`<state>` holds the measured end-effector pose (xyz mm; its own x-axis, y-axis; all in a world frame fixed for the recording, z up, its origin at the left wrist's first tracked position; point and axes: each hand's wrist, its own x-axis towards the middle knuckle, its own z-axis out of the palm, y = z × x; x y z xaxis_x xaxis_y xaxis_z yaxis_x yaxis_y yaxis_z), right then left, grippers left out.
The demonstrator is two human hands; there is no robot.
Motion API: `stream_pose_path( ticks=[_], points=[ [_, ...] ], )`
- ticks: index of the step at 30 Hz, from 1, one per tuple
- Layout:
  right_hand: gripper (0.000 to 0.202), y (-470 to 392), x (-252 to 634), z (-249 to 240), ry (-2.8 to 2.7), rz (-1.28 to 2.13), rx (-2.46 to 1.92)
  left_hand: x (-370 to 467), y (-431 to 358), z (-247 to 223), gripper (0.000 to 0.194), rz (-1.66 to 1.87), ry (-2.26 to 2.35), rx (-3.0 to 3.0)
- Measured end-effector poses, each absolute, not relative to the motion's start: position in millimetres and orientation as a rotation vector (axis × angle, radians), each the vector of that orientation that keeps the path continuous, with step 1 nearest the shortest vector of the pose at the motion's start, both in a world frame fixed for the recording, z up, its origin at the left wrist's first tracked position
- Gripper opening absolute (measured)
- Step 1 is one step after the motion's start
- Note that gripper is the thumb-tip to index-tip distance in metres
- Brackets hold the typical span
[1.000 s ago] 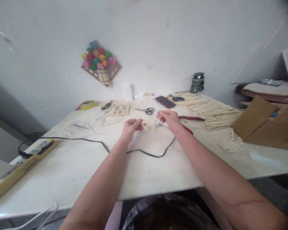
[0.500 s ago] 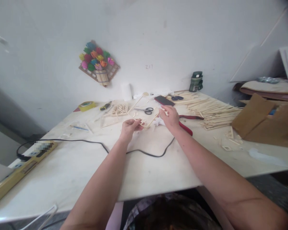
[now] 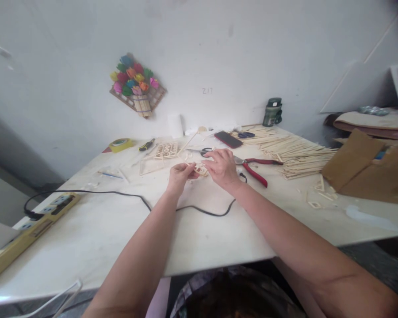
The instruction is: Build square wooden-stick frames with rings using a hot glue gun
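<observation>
Between thumb and fingers, my left hand (image 3: 180, 176) grips a small frame of pale wooden sticks (image 3: 201, 170) above the table. My right hand (image 3: 223, 168) is closed at the frame's right end, its thumb and bent fingers at the sticks; its exact hold is partly hidden. Just beyond the fingers lie dark-handled scissors (image 3: 206, 152). Red-handled pliers (image 3: 257, 174) rest right of my right hand, jaws partly behind it. A finished-looking stick lattice panel (image 3: 166, 151) lies past my left hand.
Bundles of thin wooden sticks (image 3: 296, 154) and a cardboard box (image 3: 368, 172) occupy the right side. A phone (image 3: 228, 139) lies at the back. Black cable (image 3: 208, 213) crosses the table from a power strip (image 3: 36, 232). Yellow tape (image 3: 121, 145) and a utility knife (image 3: 147, 145) lie back left.
My right hand has moved left and slightly down, close to my left hand. The long stick between the hands no longer shows, and the pliers' jaws are more exposed.
</observation>
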<state>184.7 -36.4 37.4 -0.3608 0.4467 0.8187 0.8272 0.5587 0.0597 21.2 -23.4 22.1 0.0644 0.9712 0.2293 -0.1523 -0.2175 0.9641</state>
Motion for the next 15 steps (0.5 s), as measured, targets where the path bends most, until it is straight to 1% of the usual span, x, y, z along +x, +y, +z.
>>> stream_pose_path(
  ticks=[7, 15],
  points=[
    [0.025, -31.7, 180.5, 34.8, -2.017, -0.61, -0.984, 23.2, -26.7, 25.3, 0.033, 1.36, 0.923, 1.317],
    [0.022, -27.1, 186.3, 33.4, -1.848, -0.51, -1.06, 21.8, -25.8, 25.5, 0.033, 1.413, 0.946, 1.28]
  ],
)
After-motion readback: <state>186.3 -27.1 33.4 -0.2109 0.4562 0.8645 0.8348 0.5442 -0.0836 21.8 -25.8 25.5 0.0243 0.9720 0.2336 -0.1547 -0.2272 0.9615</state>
